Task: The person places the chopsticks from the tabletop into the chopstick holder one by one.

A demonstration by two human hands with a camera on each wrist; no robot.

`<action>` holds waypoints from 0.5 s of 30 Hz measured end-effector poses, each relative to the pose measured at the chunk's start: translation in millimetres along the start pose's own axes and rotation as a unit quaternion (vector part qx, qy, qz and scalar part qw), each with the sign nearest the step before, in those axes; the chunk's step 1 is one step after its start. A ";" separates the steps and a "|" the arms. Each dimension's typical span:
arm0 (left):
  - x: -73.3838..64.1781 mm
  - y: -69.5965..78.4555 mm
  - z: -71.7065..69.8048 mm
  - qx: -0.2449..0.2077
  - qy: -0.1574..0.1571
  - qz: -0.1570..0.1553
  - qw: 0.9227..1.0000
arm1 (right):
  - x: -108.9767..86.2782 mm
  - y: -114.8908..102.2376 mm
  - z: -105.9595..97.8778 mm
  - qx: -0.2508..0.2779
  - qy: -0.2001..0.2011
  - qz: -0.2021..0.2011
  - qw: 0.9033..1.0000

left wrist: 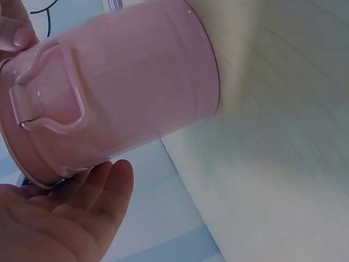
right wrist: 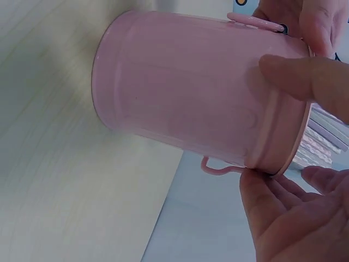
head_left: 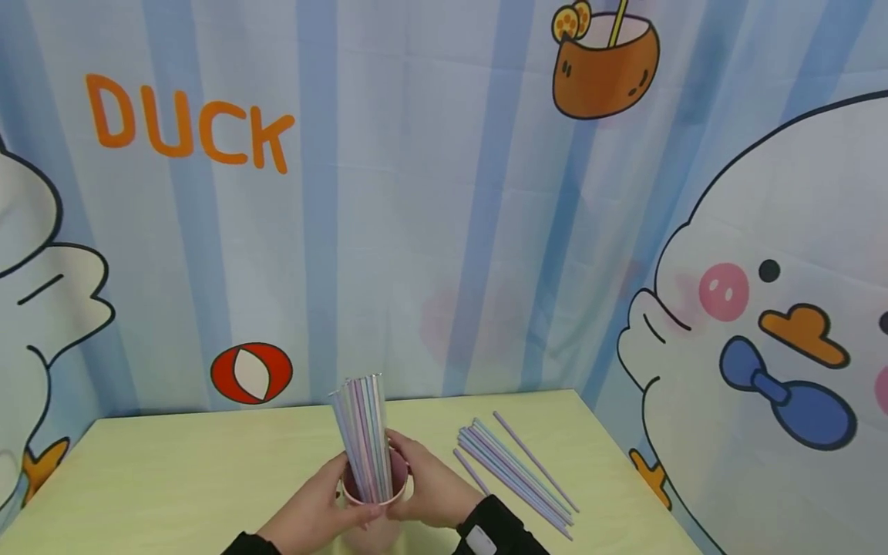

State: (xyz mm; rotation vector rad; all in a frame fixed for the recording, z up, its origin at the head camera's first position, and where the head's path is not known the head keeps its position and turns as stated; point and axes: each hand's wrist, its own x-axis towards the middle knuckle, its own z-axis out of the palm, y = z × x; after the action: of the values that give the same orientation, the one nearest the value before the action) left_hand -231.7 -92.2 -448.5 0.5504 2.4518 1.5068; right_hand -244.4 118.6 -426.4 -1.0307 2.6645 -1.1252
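A pink pail [head_left: 375, 532] with small side handles [left wrist: 73, 90] stands upright on the table, seen close up in both wrist views. Out of its mouth rises a thick bundle of pastel straws [head_left: 364, 439], leaning slightly left. My left hand [head_left: 315, 497] holds the pail's rim on the left, its thumb across the front. On the opposite side my right hand [head_left: 433, 482] grips the rim too. In the right wrist view the pail [right wrist: 180, 87] hides most of the straws, and the right hand's fingers [right wrist: 264, 204] touch it near a handle.
More purple and blue straws [head_left: 516, 478] lie loosely side by side on the pale yellow table [head_left: 208, 462], right of the pail. A striped cloth [head_left: 402, 231] with printed ducks hangs behind the table and along its right side.
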 end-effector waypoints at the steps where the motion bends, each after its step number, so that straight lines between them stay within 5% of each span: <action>1: -0.2 -0.9 0.4 -0.005 0.000 -0.002 1.000 | -0.5 -0.3 0.7 0.001 0.000 0.003 1.000; 9: -2.4 -6.0 2.9 -0.004 0.024 -0.008 1.000 | -2.1 9.1 -13.3 0.006 -0.016 0.051 0.999; 15: -0.4 -1.2 5.7 0.006 0.034 -0.027 0.999 | -10.4 41.6 -46.0 -0.130 0.016 0.054 0.990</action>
State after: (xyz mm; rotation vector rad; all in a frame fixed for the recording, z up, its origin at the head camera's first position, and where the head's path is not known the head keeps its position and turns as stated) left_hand -229.4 -88.3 -452.1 0.4374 2.5053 1.5151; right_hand -273.6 174.1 -422.2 -0.8923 2.9096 -0.7980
